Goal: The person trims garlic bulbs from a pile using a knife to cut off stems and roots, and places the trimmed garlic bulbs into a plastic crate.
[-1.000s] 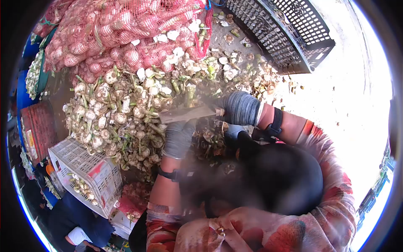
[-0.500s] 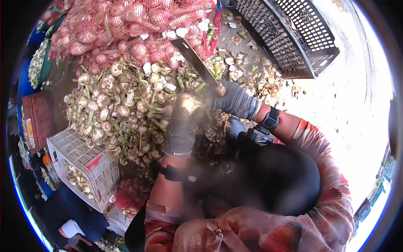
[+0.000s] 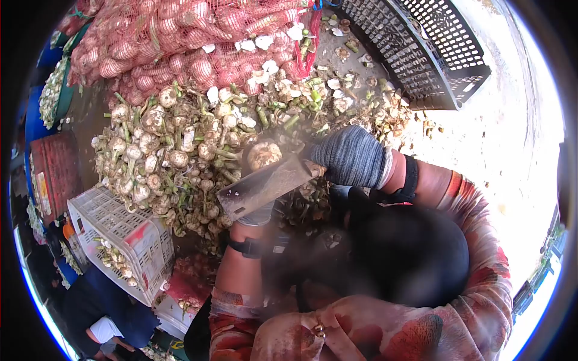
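From the head camera, the only view here, it's all close work: the right hand (image 3: 355,157), in a grey striped glove, is clenched around the handle of a broad knife (image 3: 265,185), and the blade slants down and left, right across the left hand (image 3: 260,214). That left hand is gloved too and mostly covered by the steel, yet it appears to be grasping a garlic bulb (image 3: 265,155), which sits just above the blade's upper edge, pale face up; exactly where the fingers wrap it, I can't tell. And there's the danger, folks: with blade and holding hand this close, a slip of the wrist could catch glove or fingers, and a loose grasp could let the round bulb roll under the edge. Whether steel touches bulb, this angle doesn't settle. Just beyond, the heap of garlic (image 3: 162,157) spreads up to the red net bag (image 3: 180,42); a bulb dropped here could easily get lost among the others. The black crate (image 3: 415,57) stands at upper right, the white crate (image 3: 147,256) at lower left, both apart from the hands.
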